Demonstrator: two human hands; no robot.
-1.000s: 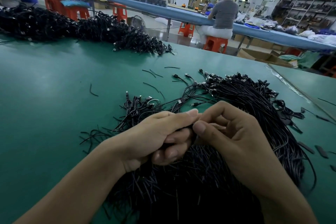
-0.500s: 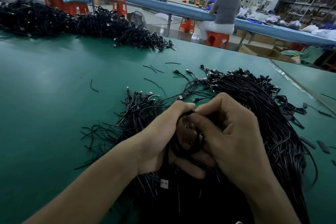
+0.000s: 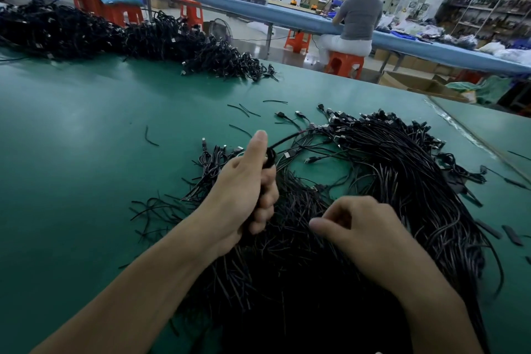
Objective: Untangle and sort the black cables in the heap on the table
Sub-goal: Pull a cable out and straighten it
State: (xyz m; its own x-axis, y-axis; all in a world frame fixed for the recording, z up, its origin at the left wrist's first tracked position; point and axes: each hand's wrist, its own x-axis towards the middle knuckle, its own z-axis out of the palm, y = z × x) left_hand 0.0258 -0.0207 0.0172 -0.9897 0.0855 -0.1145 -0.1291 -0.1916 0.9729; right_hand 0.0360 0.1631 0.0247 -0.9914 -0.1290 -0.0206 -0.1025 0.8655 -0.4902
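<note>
**On the bench — sorting barely begun**

Our left hand clamps its fingers round one black cable, which trails toward two o'clock into the heap. Our right hand curls over the strands — pinching or not, we cannot tell. Nearly all the tangle awaits, we judge.

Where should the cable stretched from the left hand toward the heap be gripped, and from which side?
Pinch the stretched cable on its bare span just past the left hand, coming from the right. There it looks raised off the table and separate; farther on it merges into the heap of plugs.
</note>
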